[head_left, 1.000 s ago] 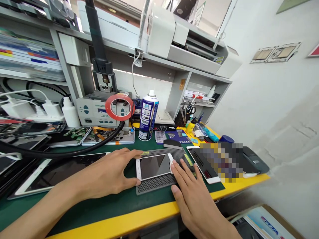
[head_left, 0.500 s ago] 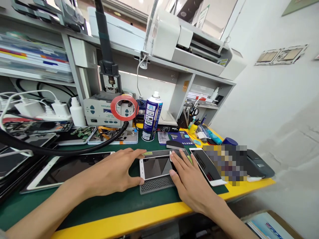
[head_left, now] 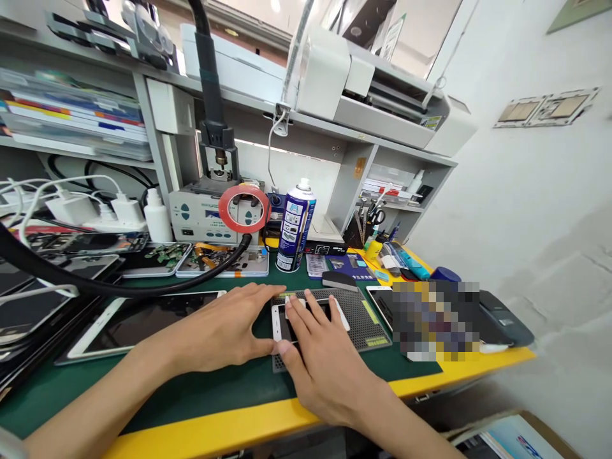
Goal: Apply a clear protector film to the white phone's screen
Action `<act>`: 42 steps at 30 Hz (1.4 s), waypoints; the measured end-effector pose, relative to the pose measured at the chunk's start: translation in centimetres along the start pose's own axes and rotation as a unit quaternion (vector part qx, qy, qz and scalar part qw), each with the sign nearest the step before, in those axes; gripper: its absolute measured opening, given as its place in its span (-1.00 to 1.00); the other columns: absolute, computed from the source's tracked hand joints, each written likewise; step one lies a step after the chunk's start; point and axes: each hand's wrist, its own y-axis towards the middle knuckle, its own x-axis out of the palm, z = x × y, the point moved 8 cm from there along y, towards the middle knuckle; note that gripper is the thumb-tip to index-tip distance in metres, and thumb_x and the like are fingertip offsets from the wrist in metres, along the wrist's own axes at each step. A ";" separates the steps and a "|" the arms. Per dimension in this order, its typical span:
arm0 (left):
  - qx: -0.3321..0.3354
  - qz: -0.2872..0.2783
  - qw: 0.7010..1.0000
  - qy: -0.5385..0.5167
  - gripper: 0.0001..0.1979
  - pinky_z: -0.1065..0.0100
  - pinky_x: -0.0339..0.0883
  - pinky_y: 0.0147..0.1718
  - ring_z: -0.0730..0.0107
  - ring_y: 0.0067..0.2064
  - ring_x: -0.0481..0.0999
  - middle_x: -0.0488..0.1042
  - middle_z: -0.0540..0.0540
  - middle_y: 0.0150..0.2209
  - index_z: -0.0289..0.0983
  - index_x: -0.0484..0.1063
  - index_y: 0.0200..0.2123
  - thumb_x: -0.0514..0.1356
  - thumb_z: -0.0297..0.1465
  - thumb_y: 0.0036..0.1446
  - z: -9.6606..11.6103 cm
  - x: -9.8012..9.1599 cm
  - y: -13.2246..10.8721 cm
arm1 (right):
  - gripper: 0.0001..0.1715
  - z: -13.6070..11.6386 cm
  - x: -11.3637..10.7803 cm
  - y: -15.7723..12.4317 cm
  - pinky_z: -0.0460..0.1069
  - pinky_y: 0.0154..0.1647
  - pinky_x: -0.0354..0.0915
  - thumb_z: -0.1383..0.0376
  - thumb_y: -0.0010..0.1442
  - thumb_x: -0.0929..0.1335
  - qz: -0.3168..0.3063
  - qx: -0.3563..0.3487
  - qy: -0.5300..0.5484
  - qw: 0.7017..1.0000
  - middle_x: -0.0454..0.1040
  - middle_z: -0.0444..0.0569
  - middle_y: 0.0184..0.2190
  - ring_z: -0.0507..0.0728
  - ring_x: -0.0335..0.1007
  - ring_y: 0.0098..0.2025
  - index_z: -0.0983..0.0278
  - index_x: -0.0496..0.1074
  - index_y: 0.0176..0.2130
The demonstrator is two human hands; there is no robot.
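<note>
A white phone [head_left: 279, 324] lies screen up on a grey perforated mat [head_left: 364, 320] on the green bench mat. My right hand [head_left: 319, 357] rests flat on top of the phone with its fingers stretched out, covering most of the screen. My left hand [head_left: 224, 330] steadies the phone's left end, index finger along the far edge and thumb at the near corner, fingers apart. Neither hand holds anything up.
A white tablet [head_left: 138, 322] lies left of the hands, with trays of parts [head_left: 222, 260] behind it. A blue spray can [head_left: 295, 224], a roll of red tape [head_left: 243, 208] and a soldering station [head_left: 197, 210] stand at the back. Another phone and a blurred patch [head_left: 435, 322] lie to the right.
My right hand slid left from the mat's right side onto the phone's screen. My left hand stayed at the phone's left end. The camera shifted slightly.
</note>
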 end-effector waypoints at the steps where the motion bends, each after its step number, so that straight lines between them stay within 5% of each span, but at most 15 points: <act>1: -0.003 0.005 1.000 -0.001 -0.11 -0.05 0.20 0.29 -0.16 0.41 0.16 0.21 -0.15 0.41 -0.09 0.08 0.44 0.24 0.06 0.12 0.0 -0.1 0.0 | -0.22 -0.5 0.0 0.2 0.45 0.45 -0.40 -0.04 0.50 -0.05 -0.002 -0.008 0.008 1.000 -0.12 -0.01 0.49 0.32 -0.42 0.52 0.32 -0.01 0.47; 18: -0.007 -0.006 1.000 -0.022 -0.16 0.01 0.33 0.20 -0.16 0.38 0.22 0.30 -0.13 0.36 -0.04 0.15 0.40 0.28 -0.01 0.09 0.7 -0.7 -0.4 | -0.25 -2.7 1.3 -1.6 0.55 0.40 -0.40 -0.03 0.50 -0.04 -0.018 -0.028 0.044 0.998 -0.22 -0.18 0.48 0.37 -0.41 0.52 0.24 -0.09 0.48; 33: -0.009 -0.005 1.000 -0.024 -0.14 0.13 0.43 0.02 -0.12 0.22 0.43 0.42 -0.19 0.24 -0.10 0.18 0.39 0.26 0.05 0.07 0.8 -0.8 -0.4 | -0.35 6.6 -0.2 -3.4 0.47 0.44 -0.16 0.07 0.52 0.01 0.057 0.091 -0.072 0.992 -0.01 -0.11 0.46 0.31 -0.21 0.50 0.20 0.05 0.46; 42: 0.011 -0.004 1.000 -0.029 -0.16 0.14 0.42 0.03 -0.11 0.24 0.41 0.42 -0.17 0.24 -0.08 0.18 0.39 0.26 0.04 0.10 0.8 -0.9 -0.5 | -0.36 7.0 0.0 -5.6 0.46 0.44 -0.15 0.08 0.52 0.03 0.057 0.096 -0.105 0.988 -0.03 -0.14 0.46 0.30 -0.24 0.51 0.19 0.04 0.46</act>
